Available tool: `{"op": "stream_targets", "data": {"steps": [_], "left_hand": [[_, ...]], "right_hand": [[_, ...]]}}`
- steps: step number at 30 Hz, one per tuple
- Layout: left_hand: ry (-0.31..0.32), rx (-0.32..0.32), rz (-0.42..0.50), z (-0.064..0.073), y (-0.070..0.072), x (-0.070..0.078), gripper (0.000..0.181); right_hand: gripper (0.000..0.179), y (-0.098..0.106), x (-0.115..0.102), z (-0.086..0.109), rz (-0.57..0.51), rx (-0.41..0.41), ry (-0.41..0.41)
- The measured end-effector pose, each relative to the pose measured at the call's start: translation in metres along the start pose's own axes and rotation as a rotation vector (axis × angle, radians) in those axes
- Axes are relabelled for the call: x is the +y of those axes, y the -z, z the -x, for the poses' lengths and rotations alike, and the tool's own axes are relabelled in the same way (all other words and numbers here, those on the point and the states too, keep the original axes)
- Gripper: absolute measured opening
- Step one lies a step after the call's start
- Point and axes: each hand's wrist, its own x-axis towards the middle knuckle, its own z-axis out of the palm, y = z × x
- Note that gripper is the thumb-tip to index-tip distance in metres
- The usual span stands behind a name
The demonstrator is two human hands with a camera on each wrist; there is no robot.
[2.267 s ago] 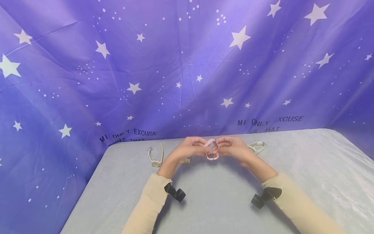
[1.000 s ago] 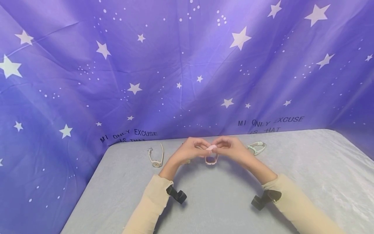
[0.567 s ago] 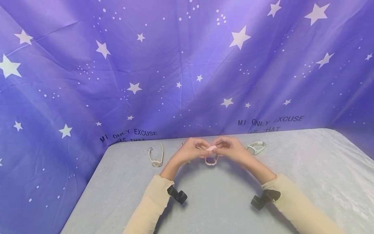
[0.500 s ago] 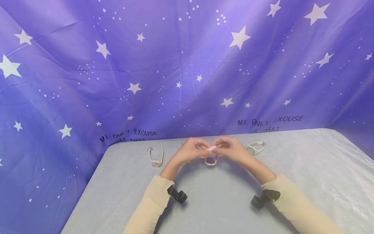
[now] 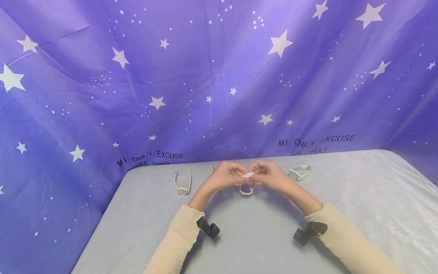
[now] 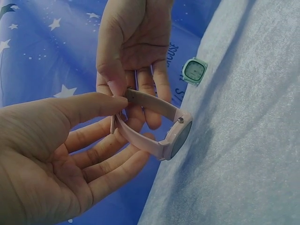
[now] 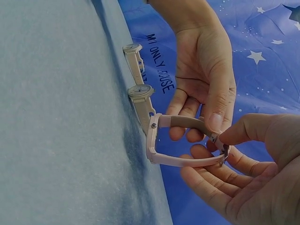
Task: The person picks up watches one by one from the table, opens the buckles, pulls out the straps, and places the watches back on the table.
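The fingers of the left hand (image 5: 224,177) and of the right hand (image 5: 272,175) are clamped on the same small place, the two strap ends of a pink watch (image 6: 177,137). In each hand the thumb presses the strap (image 7: 187,161) against the bent fingers, and the two hands almost meet at the buckle (image 7: 225,153). The pink watch is between them, held up over the far part of the grey table (image 5: 256,236), with its case hanging lower and toward the person; the strap makes nearly a full loop.

The step in hand seems to be work on the buckle, but I cannot tell if it is being fastened or undone, because the thumbs cover a part of it. The next move probably calls for one hand to keep the strap steady, while the other guides the strap end through the buckle, without twisting the case.

Beyond the hands, a green watch (image 5: 299,173) lies on the right side of the table, and a beige watch (image 5: 183,190) on the left. A second beige watch (image 7: 140,92) is mostly hidden behind the left hand in the head view.
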Motion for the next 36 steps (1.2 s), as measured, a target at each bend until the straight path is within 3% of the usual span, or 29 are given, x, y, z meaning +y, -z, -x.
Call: {"op": "stream_targets", "data": {"steps": [19,36], "left_hand": [[-0.001,0.015,0.013,0.0023,0.0009,0.0018,0.024],[0.002,0.005,0.004,0.0039,0.0023,0.0047,0.023]], "right_hand": [[0.025,-0.0015,-0.0040,0.0009,-0.055,0.010,-0.037],[0.025,0.0018,-0.0039,-0.0006,-0.144,-0.028,-0.078]]}}
